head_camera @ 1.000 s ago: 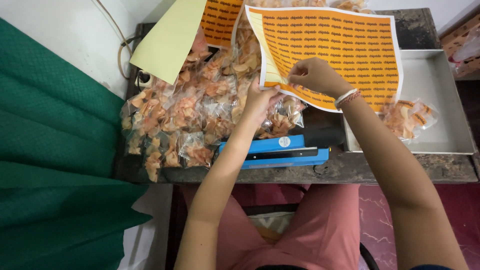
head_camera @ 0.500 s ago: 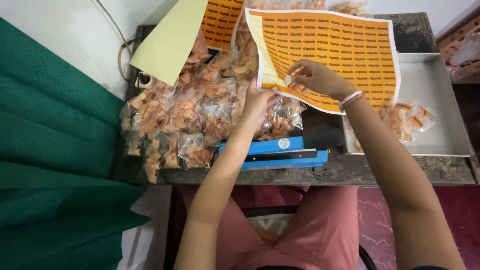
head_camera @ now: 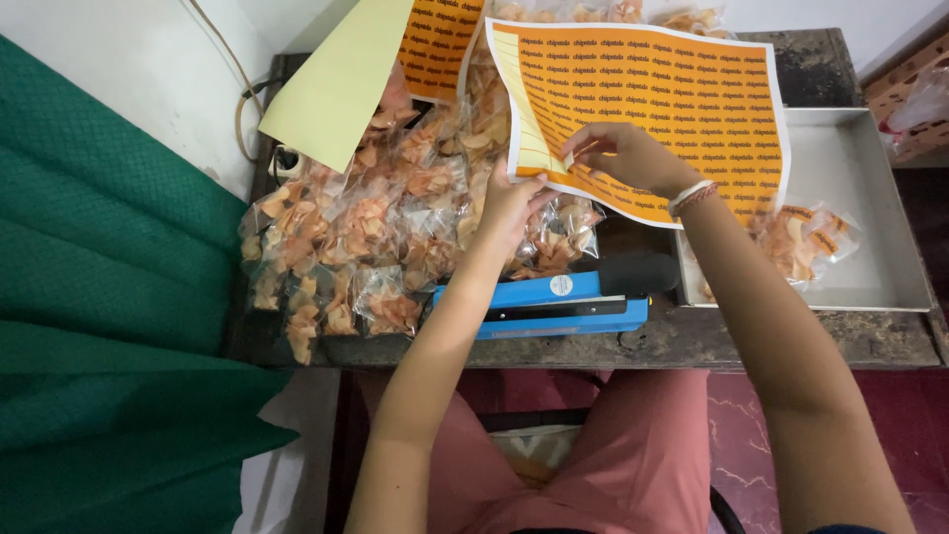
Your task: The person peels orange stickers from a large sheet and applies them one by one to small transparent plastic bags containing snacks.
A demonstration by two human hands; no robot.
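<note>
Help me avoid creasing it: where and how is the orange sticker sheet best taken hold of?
Probably by its lower left edge, coming from below. The orange sticker sheet slopes up off the packets, and that edge hangs free. The left hand already props it there while the right hand pinches at a sticker.

Left of your left grip (head_camera: 509,203), the heap of snack bags (head_camera: 366,237) covers the desk (head_camera: 791,341) to its edge. Just below it, the blue sealer (head_camera: 544,305) blocks the front. The orange sticker sheet (head_camera: 662,109) spreads beneath your right grip (head_camera: 623,158). To its right, the grey tray (head_camera: 870,168) lies mostly bare, with one bag (head_camera: 801,242) at its near corner.
</note>
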